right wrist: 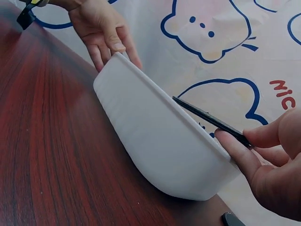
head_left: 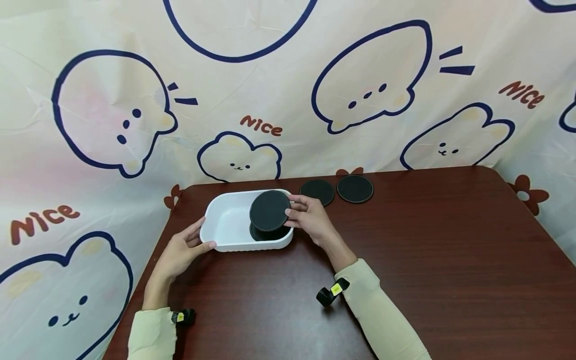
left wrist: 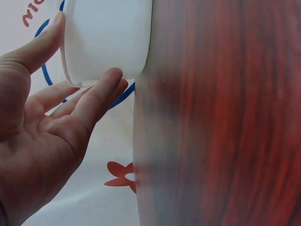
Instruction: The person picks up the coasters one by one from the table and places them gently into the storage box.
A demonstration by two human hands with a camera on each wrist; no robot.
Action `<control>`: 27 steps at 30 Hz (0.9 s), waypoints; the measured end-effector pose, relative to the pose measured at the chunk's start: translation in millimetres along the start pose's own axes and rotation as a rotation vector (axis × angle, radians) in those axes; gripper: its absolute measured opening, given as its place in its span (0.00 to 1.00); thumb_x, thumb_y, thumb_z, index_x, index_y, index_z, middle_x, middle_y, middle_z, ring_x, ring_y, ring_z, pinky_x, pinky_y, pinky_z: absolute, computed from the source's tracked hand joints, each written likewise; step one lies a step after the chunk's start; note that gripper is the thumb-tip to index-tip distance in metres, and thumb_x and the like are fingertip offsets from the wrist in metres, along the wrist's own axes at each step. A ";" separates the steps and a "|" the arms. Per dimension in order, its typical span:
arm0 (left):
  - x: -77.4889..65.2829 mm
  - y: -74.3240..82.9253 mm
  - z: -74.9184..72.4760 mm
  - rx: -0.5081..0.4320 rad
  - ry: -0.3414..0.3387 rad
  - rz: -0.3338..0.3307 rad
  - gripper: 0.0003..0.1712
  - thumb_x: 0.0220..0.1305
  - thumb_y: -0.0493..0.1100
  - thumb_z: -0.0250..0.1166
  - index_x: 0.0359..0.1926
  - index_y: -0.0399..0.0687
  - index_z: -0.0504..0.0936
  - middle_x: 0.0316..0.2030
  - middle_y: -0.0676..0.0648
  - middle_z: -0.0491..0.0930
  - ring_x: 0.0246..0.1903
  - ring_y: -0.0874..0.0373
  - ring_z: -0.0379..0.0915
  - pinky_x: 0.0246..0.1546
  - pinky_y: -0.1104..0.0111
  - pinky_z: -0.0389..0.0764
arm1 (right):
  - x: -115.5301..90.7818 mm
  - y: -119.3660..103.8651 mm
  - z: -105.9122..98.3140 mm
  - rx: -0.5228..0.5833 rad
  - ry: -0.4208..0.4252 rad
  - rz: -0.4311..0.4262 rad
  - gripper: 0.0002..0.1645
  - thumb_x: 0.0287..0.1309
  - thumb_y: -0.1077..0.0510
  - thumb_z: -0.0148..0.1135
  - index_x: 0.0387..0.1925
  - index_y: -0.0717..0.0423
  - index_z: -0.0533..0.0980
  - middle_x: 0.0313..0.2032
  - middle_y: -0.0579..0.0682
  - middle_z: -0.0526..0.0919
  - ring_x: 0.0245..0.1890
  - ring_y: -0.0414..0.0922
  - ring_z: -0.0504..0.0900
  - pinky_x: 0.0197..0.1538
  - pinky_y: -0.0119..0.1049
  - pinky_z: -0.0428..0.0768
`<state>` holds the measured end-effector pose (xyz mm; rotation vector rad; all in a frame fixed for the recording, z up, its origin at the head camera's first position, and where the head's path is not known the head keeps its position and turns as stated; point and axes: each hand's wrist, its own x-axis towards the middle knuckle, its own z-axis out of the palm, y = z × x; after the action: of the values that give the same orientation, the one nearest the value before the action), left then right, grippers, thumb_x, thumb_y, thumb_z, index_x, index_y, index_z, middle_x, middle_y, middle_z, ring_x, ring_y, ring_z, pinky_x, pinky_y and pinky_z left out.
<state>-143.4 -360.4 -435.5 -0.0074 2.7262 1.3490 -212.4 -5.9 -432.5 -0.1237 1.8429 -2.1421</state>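
Note:
A white oblong tray (head_left: 225, 220) with rounded corners sits toward the back left of the table. My left hand (head_left: 180, 252) grips its left end, thumb at the front corner and fingers at the far side, as the left wrist view also shows. Between thumb and fingers my right hand (head_left: 312, 220) pinches the edge of a round black coaster (head_left: 270, 207). In the right wrist view this coaster (right wrist: 211, 120) appears edge-on, tilted above the tray's rim. Beneath it, partly hidden, another black coaster (head_left: 262, 235) lies inside the tray at the right end.
Two more black coasters, one (head_left: 320, 191) partly behind my right hand and one (head_left: 355, 189) beside it, lie near the back edge of the brown table (head_left: 432, 260). A printed cloth (head_left: 297, 85) hangs right behind the table.

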 end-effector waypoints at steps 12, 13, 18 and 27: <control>1.0 1.8 0.4 -0.011 -0.004 0.002 0.53 0.71 0.49 0.74 0.86 0.45 0.54 0.79 0.29 0.65 0.73 0.32 0.72 0.62 0.56 0.82 | -3.5 -5.4 6.7 -0.157 0.050 -0.042 0.26 0.73 0.68 0.65 0.70 0.59 0.78 0.61 0.63 0.86 0.55 0.52 0.90 0.53 0.44 0.91; 1.0 2.0 0.4 -0.011 -0.003 0.000 0.53 0.71 0.49 0.74 0.86 0.45 0.54 0.78 0.29 0.65 0.73 0.32 0.72 0.62 0.55 0.82 | -4.4 -6.4 7.7 -0.174 0.054 -0.047 0.26 0.72 0.68 0.65 0.69 0.59 0.78 0.61 0.63 0.85 0.56 0.52 0.90 0.53 0.44 0.91; 0.5 2.9 0.9 -0.011 -0.001 -0.007 0.53 0.71 0.49 0.74 0.86 0.44 0.54 0.78 0.28 0.65 0.73 0.32 0.72 0.63 0.53 0.79 | -11.0 -11.2 8.5 -0.394 0.090 -0.120 0.24 0.73 0.64 0.66 0.68 0.57 0.80 0.61 0.59 0.86 0.57 0.51 0.90 0.55 0.44 0.91; -1.5 2.2 0.4 -0.009 -0.001 -0.006 0.52 0.72 0.48 0.74 0.86 0.44 0.54 0.79 0.28 0.64 0.73 0.31 0.71 0.63 0.52 0.78 | -18.5 -18.8 -16.4 -0.632 0.078 -0.224 0.26 0.72 0.57 0.70 0.68 0.56 0.80 0.65 0.57 0.85 0.64 0.53 0.87 0.65 0.52 0.86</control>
<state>-142.0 -358.8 -433.8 -0.0155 2.7171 1.3595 -202.6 17.4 -414.5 -0.4046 2.5964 -1.6214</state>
